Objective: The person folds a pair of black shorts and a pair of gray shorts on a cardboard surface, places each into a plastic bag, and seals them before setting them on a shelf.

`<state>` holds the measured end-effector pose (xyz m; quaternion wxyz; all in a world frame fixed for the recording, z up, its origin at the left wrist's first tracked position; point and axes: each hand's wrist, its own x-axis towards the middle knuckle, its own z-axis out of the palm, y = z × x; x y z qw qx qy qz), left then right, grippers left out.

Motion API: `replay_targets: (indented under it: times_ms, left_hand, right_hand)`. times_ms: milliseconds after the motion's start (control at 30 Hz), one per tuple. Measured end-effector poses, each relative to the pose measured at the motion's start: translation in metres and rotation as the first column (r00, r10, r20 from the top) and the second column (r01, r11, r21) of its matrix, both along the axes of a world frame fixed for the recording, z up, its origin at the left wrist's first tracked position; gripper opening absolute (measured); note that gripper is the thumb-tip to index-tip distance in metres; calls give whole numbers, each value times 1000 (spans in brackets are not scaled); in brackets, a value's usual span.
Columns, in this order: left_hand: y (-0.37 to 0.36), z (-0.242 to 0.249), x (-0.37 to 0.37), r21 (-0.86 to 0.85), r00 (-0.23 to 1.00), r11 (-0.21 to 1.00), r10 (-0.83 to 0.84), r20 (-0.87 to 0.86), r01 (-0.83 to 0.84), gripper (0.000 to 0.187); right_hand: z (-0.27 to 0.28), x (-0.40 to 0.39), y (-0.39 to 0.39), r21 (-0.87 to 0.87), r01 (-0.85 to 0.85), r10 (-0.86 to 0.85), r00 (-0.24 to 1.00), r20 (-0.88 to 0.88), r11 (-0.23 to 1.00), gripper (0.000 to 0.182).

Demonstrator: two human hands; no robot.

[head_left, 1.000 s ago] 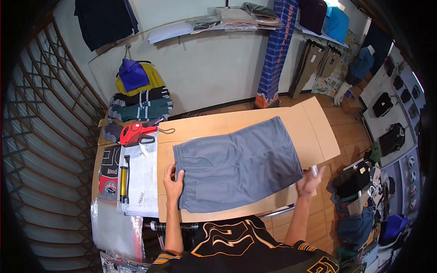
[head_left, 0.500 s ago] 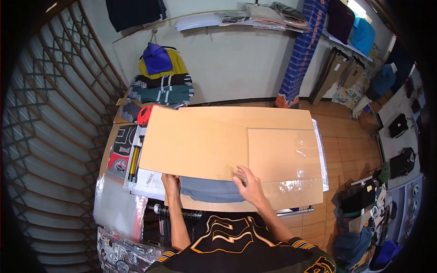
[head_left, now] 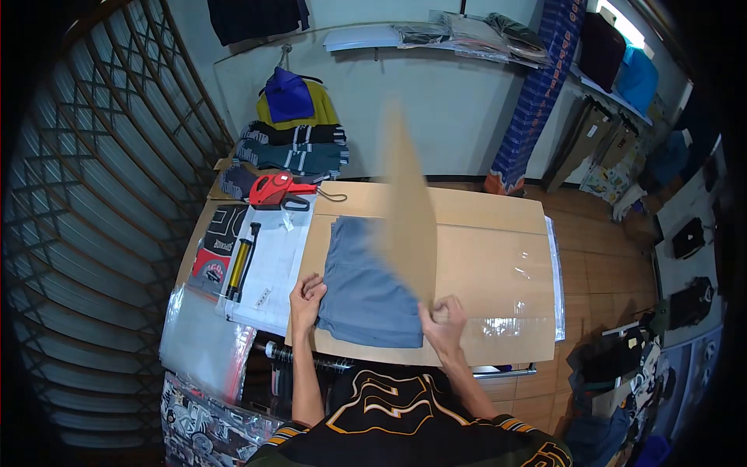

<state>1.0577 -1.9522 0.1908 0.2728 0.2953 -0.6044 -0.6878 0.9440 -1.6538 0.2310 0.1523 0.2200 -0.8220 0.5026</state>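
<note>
**Folding board upright over grey shorts**

Nearest: person's torso in black jersey w/ gold lettering, both forearms reaching fwd onto the work surface.

Left hand (head_left: pixel 306 300) rests w/ fingers curled loosely, tips pressing the near-left edge of the grey shorts (head_left: pixel 362 284); not gripping anything. Right hand (head_left: pixel 443 323) is clenched on the near bottom corner of the cardboard flap (head_left: pixel 408 210), which stands roughly upright on edge, blurred, rising from the hand twd the back wall.

Shorts lie folded on the left part of the cardboard board (head_left: pixel 482 257), narrow stack running near to far, just left of the upright flap, touching it along the right side. Clear plastic bag (head_left: pixel 517 276) lies flat on the board's right half, glare on it near the front edge.

Left of the board: white sheet (head_left: pixel 272 265), w/ a yellow-and-black pump (head_left: pixel 241 261) lying along its left edge, and a black printed garment (head_left: pixel 214 253) beside that. More clear bags (head_left: pixel 198 342) at the near-left.

Further back: red price gun (head_left: pixel 274 191) at the far-left corner of the board. Behind it a pile of folded clothes (head_left: pixel 292 152), w/ a blue and yellow item on top. Far: white wall, shelf (head_left: pixel 436 31) w/ bagged garments, blue patterned fabric column (head_left: pixel 537 86) at right.
</note>
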Motion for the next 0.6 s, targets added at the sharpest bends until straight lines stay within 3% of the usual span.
replay_targets:
  times_ms: [33, 100, 133, 200, 233, 300, 433, 467, 500, 567, 600]
  left_hand:
    - [-1, -1, 1, 3, 1000, 1000, -3, -1, 3, 44]
    - [-3, 3, 3, -38, 996, 998, -55, 74, 58, 45]
    - [0, 7, 2, -36, 995, 997, -64, 73, 66, 45]
    - [9, 21, 3, -215, 985, 976, -3, 175, 41, 48]
    - [13, 28, 0, -214, 985, 975, -18, 173, 55, 48]
    - [23, 42, -4, -524, 970, 850, 82, 230, 53, 50]
    - [59, 68, -23, -521, 981, 850, 24, 191, 80, 49]
    - [66, 64, -26, -481, 984, 869, -35, 173, 116, 50]
    - [75, 63, -27, -577, 975, 801, -36, 221, 161, 56]
    - [96, 68, -31, -625, 948, 754, 10, 319, 202, 63]
    - [98, 59, -31, -558, 937, 789, -60, 344, 256, 76]
  right_hand:
    - [-2, 3, 8, 3, 3, -3, 1000, -1, 1000, 23]
    - [-6, 11, 22, -161, 220, -110, 855, 507, 962, 33]
    - [-10, 13, 25, -283, 223, -71, 884, 462, 933, 38]
    - [-12, 16, 39, -279, 207, -49, 873, 485, 938, 34]
    - [-12, 16, 43, -279, 184, -18, 862, 506, 943, 30]
    - [-19, 11, 40, -255, 141, -9, 888, 459, 957, 25]
    - [13, -11, 3, -166, -14, 77, 923, 378, 986, 16]
    - [13, -22, -8, -114, -69, 98, 957, 273, 991, 15]
    - [13, -33, -20, -55, -118, 126, 978, 166, 991, 17]
    - [30, -50, -45, 30, -195, 190, 973, 127, 980, 22]
    - [27, -60, -57, 26, -193, 188, 974, 123, 981, 22]
